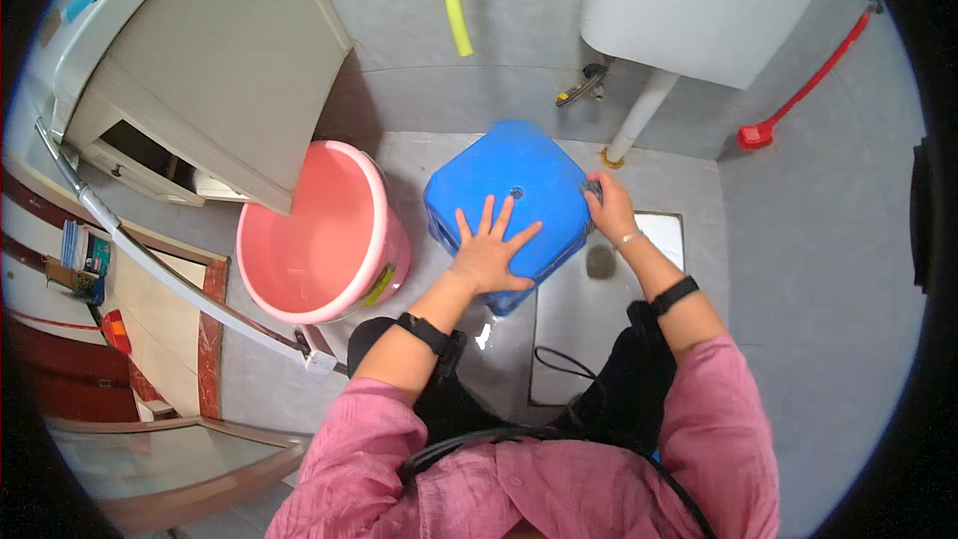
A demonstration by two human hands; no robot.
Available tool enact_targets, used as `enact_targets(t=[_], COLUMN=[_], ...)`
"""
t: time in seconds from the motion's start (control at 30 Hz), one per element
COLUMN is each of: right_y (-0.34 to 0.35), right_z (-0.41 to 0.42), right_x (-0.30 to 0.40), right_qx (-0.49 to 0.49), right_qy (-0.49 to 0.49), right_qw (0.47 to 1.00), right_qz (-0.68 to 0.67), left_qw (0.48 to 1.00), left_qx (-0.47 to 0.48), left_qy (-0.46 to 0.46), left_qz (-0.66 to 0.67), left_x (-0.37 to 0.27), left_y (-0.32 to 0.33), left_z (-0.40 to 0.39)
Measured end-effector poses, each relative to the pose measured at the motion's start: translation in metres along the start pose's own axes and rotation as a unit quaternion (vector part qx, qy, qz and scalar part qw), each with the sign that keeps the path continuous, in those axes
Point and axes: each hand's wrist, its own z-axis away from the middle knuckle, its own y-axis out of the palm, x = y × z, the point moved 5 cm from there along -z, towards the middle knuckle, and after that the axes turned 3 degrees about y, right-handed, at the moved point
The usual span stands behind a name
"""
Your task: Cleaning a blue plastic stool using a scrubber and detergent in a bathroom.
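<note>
Before me on the wet floor stands a blue plastic stool (516, 157) with a small hole in its seat. My left hand (490, 251) lies flat on the near part of the seat, fingers spread. At the stool's right side, my right hand (611, 208) grips a dark grey scouring pad (592, 187), which is pressed to the edge of the seat. Most of the pad is hidden by the fingers. A pink plastic bucket (322, 239) is to the left of the stool.
A white squat toilet pan (576, 329) lies in the floor to the right. Above it hang a cistern (696, 7) and its flush pipe (642, 118). A red long-handled brush (812, 82) hangs on the right wall. A cabinet (224, 52) overhangs the bucket. A yellow-green hose (455, 0) dangles at the back.
</note>
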Motion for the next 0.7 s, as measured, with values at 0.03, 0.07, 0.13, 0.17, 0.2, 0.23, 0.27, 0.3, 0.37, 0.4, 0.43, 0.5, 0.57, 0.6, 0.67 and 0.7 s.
enact_targets(t=[0.03,0.07,0.13,0.17,0.2,0.23,0.27,0.3,0.37,0.4,0.43,0.5,0.57,0.6,0.67,0.7], right_y=[-0.005,-0.01,-0.006,0.0,0.004,0.005,0.009,0.012,0.007,0.002,0.005,0.021,0.029,0.027,0.025,0.027], right_z=[0.016,0.032,0.059,0.071,0.081,0.089,0.097,0.101,0.097,0.095,0.092,0.085,0.051,0.026,-0.001,-0.01], right_x=[-0.004,-0.007,0.012,0.025,0.04,0.052,0.066,0.077,0.096,0.104,0.103,0.107,0.094,0.083,0.075,0.073], right_qx=[-0.02,-0.04,-0.007,0.02,0.046,0.047,0.082,0.115,0.072,0.028,0.028,0.073,0.033,-0.006,-0.044,-0.039], right_qy=[0.003,0.007,-0.004,-0.014,-0.024,-0.022,-0.025,-0.027,-0.077,-0.125,-0.125,-0.238,-0.291,-0.258,-0.226,-0.197], right_qw=[1.0,0.999,0.999,0.999,0.998,0.998,0.996,0.992,0.992,0.989,0.989,0.964,0.956,0.966,0.972,0.98], right_qz=[-0.007,-0.016,-0.036,-0.034,-0.032,-0.034,-0.04,-0.046,-0.065,-0.079,-0.08,-0.09,0.018,0.026,0.034,0.009], left_qw=[0.998,0.998,0.992,0.992,0.995,0.993,0.993,0.994,0.994,0.994,0.995,0.995,0.995,0.995,0.995,0.995], left_qx=[0.016,0.017,0.101,0.104,0.103,0.104,0.106,0.084,0.039,0.04,0.022,0.004,-0.002,-0.001,-0.003,-0.004], left_qy=[0.054,0.057,0.058,0.06,0.008,-0.046,-0.048,-0.063,-0.098,-0.098,-0.098,-0.102,-0.101,-0.099,-0.095,-0.095], left_qz=[-0.013,-0.009,-0.038,-0.037,-0.014,0.009,0.008,0.001,-0.013,-0.013,-0.012,-0.012,-0.02,-0.02,-0.01,-0.011], left_x=[0.0,0.005,0.015,0.019,0.027,0.034,0.033,0.031,0.029,0.027,0.027,0.027,0.026,0.025,0.024,0.025], left_y=[-0.003,-0.009,-0.014,-0.013,-0.013,-0.011,-0.008,-0.007,-0.006,-0.004,-0.004,-0.003,0.0,0.0,0.0,0.0], left_z=[0.0,0.002,0.01,0.013,0.015,0.018,0.02,0.023,0.029,0.031,0.032,0.036,0.037,0.036,0.034,0.034])
